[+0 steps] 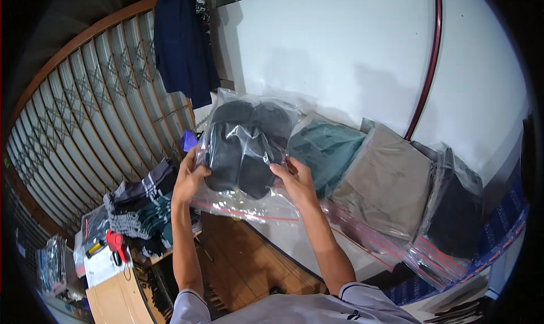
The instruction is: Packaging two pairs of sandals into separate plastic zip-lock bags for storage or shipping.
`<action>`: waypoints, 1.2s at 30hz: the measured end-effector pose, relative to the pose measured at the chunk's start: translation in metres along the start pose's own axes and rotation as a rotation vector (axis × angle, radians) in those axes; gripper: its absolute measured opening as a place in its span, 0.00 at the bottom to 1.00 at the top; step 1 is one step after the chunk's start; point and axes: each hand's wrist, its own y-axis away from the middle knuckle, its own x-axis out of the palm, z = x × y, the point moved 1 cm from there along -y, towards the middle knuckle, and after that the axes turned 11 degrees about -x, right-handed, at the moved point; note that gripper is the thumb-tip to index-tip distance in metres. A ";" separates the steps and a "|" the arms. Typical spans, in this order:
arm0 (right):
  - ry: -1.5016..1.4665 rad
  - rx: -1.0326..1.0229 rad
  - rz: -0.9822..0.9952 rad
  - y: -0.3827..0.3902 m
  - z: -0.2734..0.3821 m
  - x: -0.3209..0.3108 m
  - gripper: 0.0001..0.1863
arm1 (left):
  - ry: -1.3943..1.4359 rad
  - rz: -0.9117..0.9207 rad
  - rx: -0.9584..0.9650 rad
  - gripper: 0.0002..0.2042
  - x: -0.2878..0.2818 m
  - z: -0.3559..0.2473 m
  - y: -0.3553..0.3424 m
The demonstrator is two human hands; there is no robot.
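Observation:
Between my hands is a clear plastic zip bag (pixel 243 148) with dark folded fabric pieces inside; their exact kind is hard to make out through the glare. My left hand (pixel 190 177) grips the bag's left edge, its thumb pressed on the front. On the right edge, my right hand (pixel 294 179) is closed the same way, thumb on the plastic. The bag's red zip strip runs along its lower end, towards me. Just right of my right hand lies a bag of teal cloth (pixel 326 151).
Farther right lie a bag of beige cloth (pixel 382 179) and a bag of black cloth (pixel 453 205). At left, a pile of grey and green knitwear (pixel 144 210) sits beside a red tape-gun-like tool (pixel 116 243). A folding metal gate (pixel 90 114) and hanging navy clothing (pixel 184 46) stand behind.

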 end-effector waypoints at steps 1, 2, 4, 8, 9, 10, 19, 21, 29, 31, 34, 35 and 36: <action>-0.033 0.046 -0.025 -0.012 0.004 0.018 0.16 | 0.001 0.001 -0.022 0.30 -0.021 0.006 -0.024; -0.028 0.046 -0.036 -0.030 -0.005 0.021 0.16 | 0.014 0.017 -0.042 0.30 -0.031 0.015 -0.052; 0.029 0.060 -0.031 -0.068 -0.026 0.023 0.20 | 0.068 0.090 -0.037 0.29 -0.033 0.012 -0.098; -0.071 0.103 -0.132 -0.123 -0.041 0.039 0.18 | 0.058 0.078 -0.129 0.25 -0.043 0.024 -0.173; 0.003 0.097 -0.154 -0.140 -0.047 0.040 0.18 | 0.085 0.078 -0.123 0.25 -0.046 0.030 -0.192; 0.077 0.092 -0.176 -0.154 -0.054 0.039 0.18 | 0.086 0.084 -0.124 0.25 -0.050 0.037 -0.206; -0.180 0.122 -0.354 -0.229 -0.087 0.059 0.11 | 0.154 0.133 -0.049 0.35 -0.064 0.065 -0.271; -0.192 0.123 -0.384 -0.238 -0.095 0.060 0.09 | 0.103 0.159 -0.033 0.38 -0.072 0.073 -0.279; -0.318 0.068 -0.414 -0.255 -0.119 0.065 0.12 | -0.183 -0.040 0.120 0.29 -0.077 0.084 -0.296; -0.310 0.022 -0.408 -0.264 -0.124 0.052 0.14 | -0.205 -0.053 0.100 0.27 -0.061 0.084 -0.306; -0.309 0.022 -0.360 -0.259 -0.119 0.074 0.20 | -0.322 -0.136 0.131 0.21 -0.082 0.092 -0.316; -0.272 0.036 -0.362 -0.258 -0.118 0.067 0.23 | -0.369 -0.156 0.192 0.18 -0.071 0.089 -0.319; -0.262 0.027 -0.369 -0.262 -0.123 0.062 0.23 | -0.358 -0.147 0.197 0.18 -0.061 0.088 -0.320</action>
